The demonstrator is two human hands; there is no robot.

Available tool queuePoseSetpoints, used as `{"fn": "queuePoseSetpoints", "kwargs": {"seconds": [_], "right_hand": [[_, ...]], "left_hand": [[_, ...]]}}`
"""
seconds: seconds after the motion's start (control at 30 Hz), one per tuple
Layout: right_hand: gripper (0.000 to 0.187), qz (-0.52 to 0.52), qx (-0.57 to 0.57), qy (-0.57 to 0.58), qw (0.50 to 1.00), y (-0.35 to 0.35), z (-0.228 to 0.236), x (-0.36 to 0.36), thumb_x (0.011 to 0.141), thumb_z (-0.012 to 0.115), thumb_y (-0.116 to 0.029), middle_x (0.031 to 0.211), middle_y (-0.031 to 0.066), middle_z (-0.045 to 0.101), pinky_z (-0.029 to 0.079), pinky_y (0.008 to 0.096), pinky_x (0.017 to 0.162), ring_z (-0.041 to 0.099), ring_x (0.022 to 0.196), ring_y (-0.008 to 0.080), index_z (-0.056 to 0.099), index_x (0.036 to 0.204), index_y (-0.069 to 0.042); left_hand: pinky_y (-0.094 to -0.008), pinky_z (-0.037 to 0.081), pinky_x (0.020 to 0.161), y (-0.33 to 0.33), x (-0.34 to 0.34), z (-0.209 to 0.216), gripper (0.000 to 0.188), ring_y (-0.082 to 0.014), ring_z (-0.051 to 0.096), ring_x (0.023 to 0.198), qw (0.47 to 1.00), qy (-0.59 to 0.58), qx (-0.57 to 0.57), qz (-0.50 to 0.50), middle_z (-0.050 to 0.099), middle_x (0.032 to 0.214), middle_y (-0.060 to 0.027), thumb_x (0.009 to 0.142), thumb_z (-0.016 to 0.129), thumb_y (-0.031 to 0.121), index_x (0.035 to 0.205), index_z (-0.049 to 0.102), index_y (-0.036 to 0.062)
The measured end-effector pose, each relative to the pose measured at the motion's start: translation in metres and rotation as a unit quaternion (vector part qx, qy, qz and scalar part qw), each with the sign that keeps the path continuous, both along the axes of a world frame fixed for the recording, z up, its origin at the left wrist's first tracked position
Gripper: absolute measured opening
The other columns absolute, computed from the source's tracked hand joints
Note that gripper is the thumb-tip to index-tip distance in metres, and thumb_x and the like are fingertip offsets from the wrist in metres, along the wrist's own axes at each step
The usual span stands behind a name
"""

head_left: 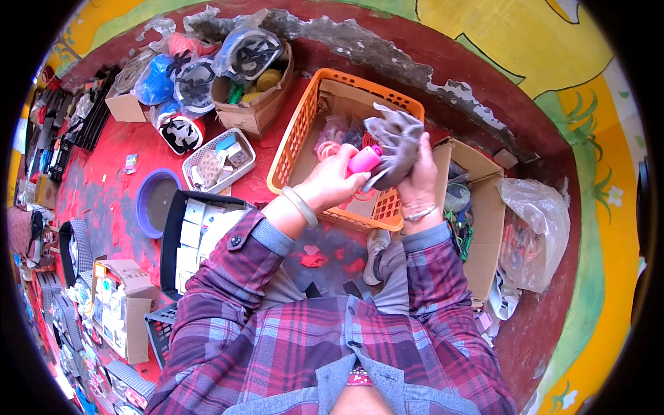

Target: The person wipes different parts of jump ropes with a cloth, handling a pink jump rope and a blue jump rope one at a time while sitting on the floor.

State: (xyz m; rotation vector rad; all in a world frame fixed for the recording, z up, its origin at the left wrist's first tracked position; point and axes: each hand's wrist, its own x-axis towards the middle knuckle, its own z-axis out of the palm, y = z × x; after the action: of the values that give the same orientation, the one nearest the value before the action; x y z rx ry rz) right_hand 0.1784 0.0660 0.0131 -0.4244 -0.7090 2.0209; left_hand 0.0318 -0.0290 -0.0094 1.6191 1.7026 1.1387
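Observation:
My left hand (324,183) is closed on a bright pink cylinder-shaped thing (364,160) with a darker pink end. Its exact kind I cannot make out. Grey work gloves (395,138) are gripped in my right hand (422,181), their limp fingers hanging loose toward the upper left. The pink thing's darker end meets the gloves. Both hands are above an orange plastic basket (296,135) with perforated sides. Inside it lie a cardboard lining, pink items and a red coiled cord (368,140), partly hidden by my hands.
Beside the basket at right stand an open cardboard box (487,207) and a clear plastic bag (532,235). Leftward are a white basket (225,185), a purple basin (142,207) and a black crate (169,242). Bagged helmets (197,83) and a full carton (259,114) stand against the wall.

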Motion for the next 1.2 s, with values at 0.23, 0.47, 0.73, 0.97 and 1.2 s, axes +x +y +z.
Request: {"fn": "queuePoseSetpoints", "kwargs": {"seconds": [0.23,0.47,0.73,0.97,1.2], "right_hand": [[0.032,-0.017,0.175,-0.196,0.965,-0.03,-0.018,-0.021,0.095,0.048,-0.032,0.085,-0.0012,0.059,0.043,0.021,0.07,0.051,0.076,0.0059,0.06,0.098,-0.003],[0.036,-0.082,0.025,-0.164,0.983,-0.017,-0.017,-0.012,0.095,0.046,-0.036,0.084,0.0026,0.062,0.048,0.0266,0.068,0.057,0.074,0.0118,0.061,0.095,-0.003],[0.049,-0.122,-0.03,0.011,0.992,0.051,-0.005,0.057,0.097,0.03,-0.039,0.115,0.0144,0.058,0.047,0.042,0.089,0.058,0.099,0.0283,0.05,0.121,-0.001],[0.039,0.036,-0.029,-0.054,0.997,0.019,-0.002,0.021,0.095,0.043,-0.03,0.111,0.0107,0.06,0.048,0.0352,0.085,0.059,0.097,0.0207,0.051,0.12,-0.002],[0.036,0.166,0.077,-0.11,0.977,-0.017,0.005,-0.01,0.096,0.042,-0.023,0.104,0.0067,0.058,0.048,0.0257,0.076,0.057,0.09,0.0133,0.047,0.123,0.0]], "left_hand": [[-0.0233,0.042,0.046,-0.003,-0.001,0.019,0.021,-0.0092,0.052,0.054,0.935,-0.296,-0.152,-0.121,0.056,0.07,-0.0028,0.081,0.054,0.014,0.099,0.051,0.003],[-0.0184,0.032,0.038,-0.003,0.002,0.027,0.019,-0.0049,0.043,0.042,0.919,-0.332,-0.17,-0.13,0.049,0.059,0.0017,0.087,0.057,0.024,0.093,0.051,0.0074],[-0.0251,0.044,0.071,-0.001,-0.024,0.031,0.041,-0.0098,0.053,0.082,0.937,-0.329,-0.067,-0.099,0.058,0.091,-0.0022,0.084,0.059,0.034,0.112,0.055,0.0031],[-0.0259,0.042,0.078,0.001,-0.026,0.034,0.038,-0.0143,0.052,0.094,0.932,-0.343,-0.023,-0.113,0.053,0.111,-0.0061,0.084,0.059,0.028,0.109,0.059,-0.0002],[-0.0306,0.043,0.081,0.008,-0.031,0.022,0.029,-0.0187,0.047,0.101,0.987,-0.099,0.099,-0.076,0.05,0.104,-0.0089,0.082,0.063,0.025,0.097,0.062,0.0003]]}}
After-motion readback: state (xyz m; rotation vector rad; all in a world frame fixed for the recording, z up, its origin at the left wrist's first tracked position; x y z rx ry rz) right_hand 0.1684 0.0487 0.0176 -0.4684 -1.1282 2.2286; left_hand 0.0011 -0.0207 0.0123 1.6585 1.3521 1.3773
